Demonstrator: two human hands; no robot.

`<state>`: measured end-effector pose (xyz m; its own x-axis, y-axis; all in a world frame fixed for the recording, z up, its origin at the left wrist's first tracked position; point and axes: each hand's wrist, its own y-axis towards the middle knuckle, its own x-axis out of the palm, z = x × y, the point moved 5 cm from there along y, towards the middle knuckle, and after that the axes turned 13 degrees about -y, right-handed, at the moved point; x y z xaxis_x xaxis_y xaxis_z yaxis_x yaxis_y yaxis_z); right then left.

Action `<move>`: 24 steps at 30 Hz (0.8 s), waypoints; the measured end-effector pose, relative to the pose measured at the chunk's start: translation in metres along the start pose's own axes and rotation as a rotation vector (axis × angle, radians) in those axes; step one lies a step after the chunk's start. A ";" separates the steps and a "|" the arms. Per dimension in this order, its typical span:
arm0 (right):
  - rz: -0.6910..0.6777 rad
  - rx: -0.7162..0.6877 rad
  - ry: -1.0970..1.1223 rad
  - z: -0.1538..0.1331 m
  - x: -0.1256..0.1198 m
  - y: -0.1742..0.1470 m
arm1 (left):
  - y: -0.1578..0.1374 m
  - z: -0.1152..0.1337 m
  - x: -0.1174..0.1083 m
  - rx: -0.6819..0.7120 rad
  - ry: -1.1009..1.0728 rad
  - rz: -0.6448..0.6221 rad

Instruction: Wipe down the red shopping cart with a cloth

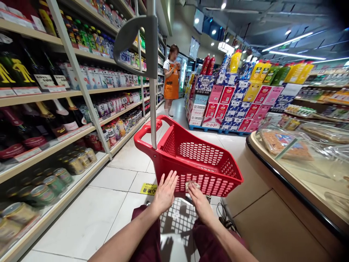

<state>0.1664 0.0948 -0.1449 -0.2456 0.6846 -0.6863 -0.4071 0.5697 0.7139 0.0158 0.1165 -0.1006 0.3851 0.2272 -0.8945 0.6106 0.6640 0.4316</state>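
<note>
A red plastic shopping cart [203, 142] with slotted sides stands right before my knees. A grey upright pole with a dark grey loop handle [154, 43] rises from its left end. My left hand [165, 191] lies flat with its fingers stretched out against the near side of the cart, left of the slots. Against the slotted panel, my right hand [197, 196] presses a small pale cloth [188, 186], its fingers bent over it. Much of the cloth is hidden under those fingers.
Shelves of bottles and cans [117, 96] run along the left. Stacked drink cartons [229, 103] stand ahead, with a person in an orange apron [171, 82] beyond them. A counter with packaged food [289, 143] borders the right. A yellow floor sticker [148, 188] lies left of the cart.
</note>
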 end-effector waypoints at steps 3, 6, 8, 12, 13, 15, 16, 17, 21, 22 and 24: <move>0.001 0.041 0.029 -0.004 -0.007 0.023 | 0.000 -0.006 -0.005 -0.029 0.016 0.035; 0.057 0.065 0.036 -0.003 -0.013 0.044 | 0.000 -0.008 -0.009 -0.039 0.023 0.061; 0.053 0.020 0.028 -0.008 -0.008 0.040 | -0.004 -0.011 -0.010 -0.040 0.020 0.057; -0.007 -0.069 0.030 -0.024 0.003 0.029 | -0.016 -0.020 -0.013 -0.070 0.016 0.046; -0.005 -0.064 0.036 -0.027 0.002 0.034 | -0.017 -0.022 -0.016 -0.079 0.019 0.051; 0.023 -0.032 0.052 -0.029 -0.002 0.053 | -0.018 -0.026 -0.021 -0.092 0.024 0.069; 0.043 -0.014 0.058 -0.029 -0.003 0.062 | -0.018 -0.027 -0.023 -0.094 0.027 0.079; 0.058 -0.004 0.059 -0.029 -0.003 0.068 | -0.018 -0.028 -0.025 -0.095 0.029 0.088; 0.047 -0.056 0.064 -0.037 0.008 0.060 | -0.025 -0.035 -0.027 -0.102 0.040 0.096; 0.035 -0.071 0.076 -0.042 0.010 0.058 | -0.027 -0.038 -0.027 -0.114 0.043 0.099; 0.033 -0.069 0.112 -0.051 0.007 0.066 | -0.031 -0.045 -0.031 -0.150 0.053 0.118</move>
<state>0.0930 0.1139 -0.1097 -0.3547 0.6456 -0.6762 -0.4561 0.5119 0.7280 -0.0458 0.1211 -0.0915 0.4082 0.3447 -0.8453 0.4515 0.7285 0.5151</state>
